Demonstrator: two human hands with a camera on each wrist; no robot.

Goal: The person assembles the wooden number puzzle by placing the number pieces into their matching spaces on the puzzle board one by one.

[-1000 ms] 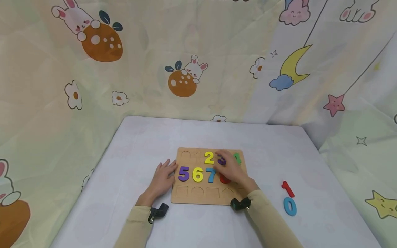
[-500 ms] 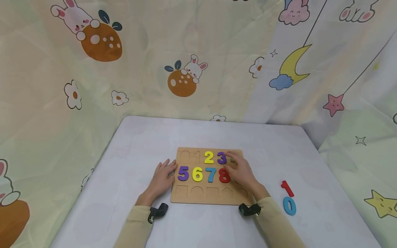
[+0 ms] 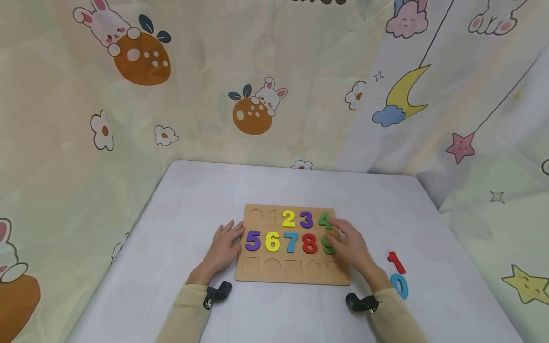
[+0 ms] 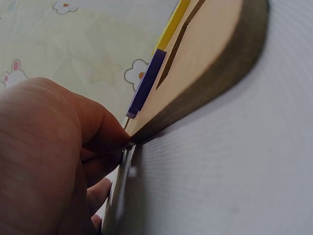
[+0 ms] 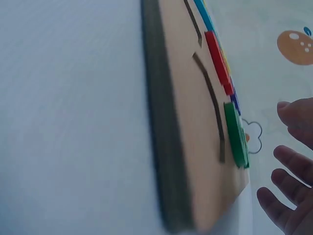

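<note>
Fingers of our right hand (image 3: 353, 245) are spread near the green 9 (image 5: 236, 136) on the board (image 3: 296, 277); those of our left hand (image 3: 222, 247), loosely extended, touch its left edge. We should steady that edge and press numerals evenly.

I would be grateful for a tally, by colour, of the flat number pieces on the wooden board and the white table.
Yellow: 2 (yellow 2, yellow 6)
Purple: 2 (purple 3, purple 5)
Green: 2 (green 4, green 9)
Blue: 2 (blue 7, blue 0)
Red: 2 (red 8, red 1)
Total: 10
</note>
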